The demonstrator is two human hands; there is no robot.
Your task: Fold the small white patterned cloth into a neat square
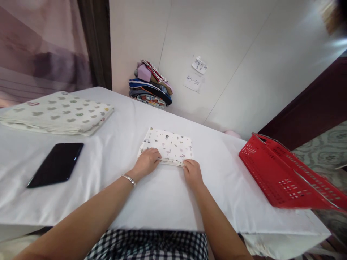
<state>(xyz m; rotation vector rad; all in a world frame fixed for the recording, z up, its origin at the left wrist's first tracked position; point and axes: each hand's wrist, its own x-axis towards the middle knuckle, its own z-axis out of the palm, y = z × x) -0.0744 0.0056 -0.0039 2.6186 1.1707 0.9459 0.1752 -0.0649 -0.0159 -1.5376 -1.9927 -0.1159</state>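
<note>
A folded white cloth (169,142) with small printed figures lies flat in the middle of the white-covered table (162,202). Its near edge shows several stacked layers. My left hand (147,161) is closed at the near left part of the cloth, fingertips gripping its front edge. At the near right corner, my right hand (192,171) pinches the same edge between thumb and fingers. A silver bracelet (128,179) circles my left wrist.
A larger folded white cloth with grey prints (58,112) lies at the back left, behind a black tablet (56,164). On the right stands a red plastic basket (284,177). Folded clothes (150,86) are piled beyond the table's far edge, by the wall with paper notes (193,82).
</note>
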